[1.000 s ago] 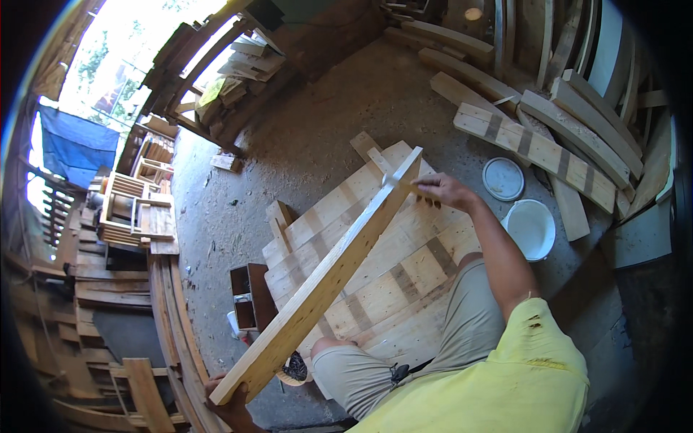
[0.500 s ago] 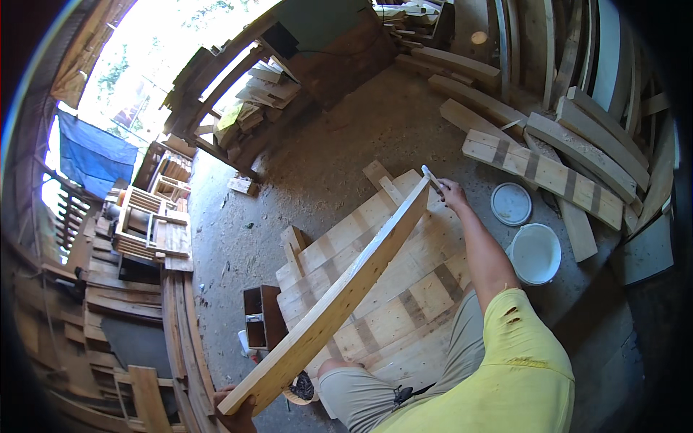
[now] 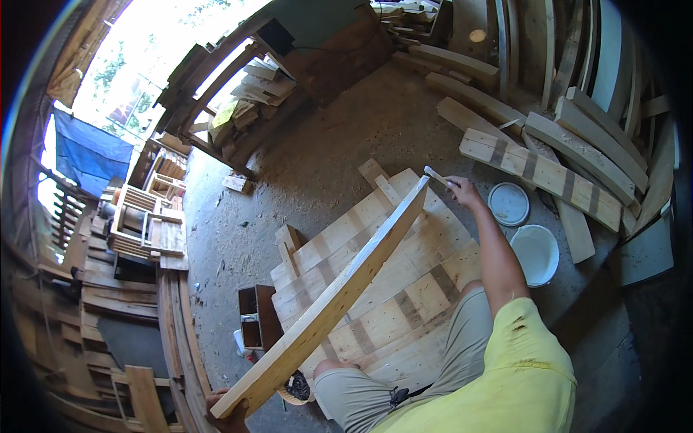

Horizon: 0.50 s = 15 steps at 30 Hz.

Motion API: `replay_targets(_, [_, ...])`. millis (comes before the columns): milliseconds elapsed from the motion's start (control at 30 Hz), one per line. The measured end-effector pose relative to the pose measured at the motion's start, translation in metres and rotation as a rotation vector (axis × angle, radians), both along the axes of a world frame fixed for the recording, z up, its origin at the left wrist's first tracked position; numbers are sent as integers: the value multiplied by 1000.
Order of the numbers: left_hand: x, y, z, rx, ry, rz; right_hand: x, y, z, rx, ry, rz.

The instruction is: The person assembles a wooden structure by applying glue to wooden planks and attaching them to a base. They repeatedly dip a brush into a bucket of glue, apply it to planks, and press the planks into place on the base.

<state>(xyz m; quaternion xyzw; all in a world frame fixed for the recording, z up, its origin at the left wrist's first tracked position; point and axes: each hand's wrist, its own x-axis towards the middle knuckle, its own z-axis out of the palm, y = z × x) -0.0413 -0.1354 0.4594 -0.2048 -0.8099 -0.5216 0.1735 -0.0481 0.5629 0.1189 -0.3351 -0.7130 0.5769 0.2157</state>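
Observation:
My left hand [image 3: 229,418] is closed round the near, lower end of a long wooden plank [image 3: 325,307], which is held on edge and slants up and away to the right. A wet white coat shows along the far half of its upper edge. My right hand [image 3: 462,190] grips a small flat stick [image 3: 436,175] with a whitish tip, close beside the plank's far end. Below the plank lies a panel of joined pale boards [image 3: 411,252] with darker bands. Right of my forearm stand a white bucket [image 3: 535,256] and its round lid [image 3: 508,204], smeared with white.
Stacked planks [image 3: 541,173] lie on the right floor, with more leaning behind them. A dark wooden box [image 3: 260,317] stands left of the panel. Small wooden chairs [image 3: 144,224] and long boards [image 3: 177,317] line the left side. A wood scrap [image 3: 237,184] lies on the floor.
My right hand has moved slightly right, and the stick's tip now sits just past the plank's far end. The plank has shifted a little left in view; my left hand keeps its grip.

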Motion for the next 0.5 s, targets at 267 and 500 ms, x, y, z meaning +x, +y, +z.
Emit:
replay_targets(267, [-6,-10,-7,33,-98,-9,-30,24,-35,205,-182,-32])
replay_targets(500, [1,-7,-2,74,-113,17,2,-60,41,222,-66,139])
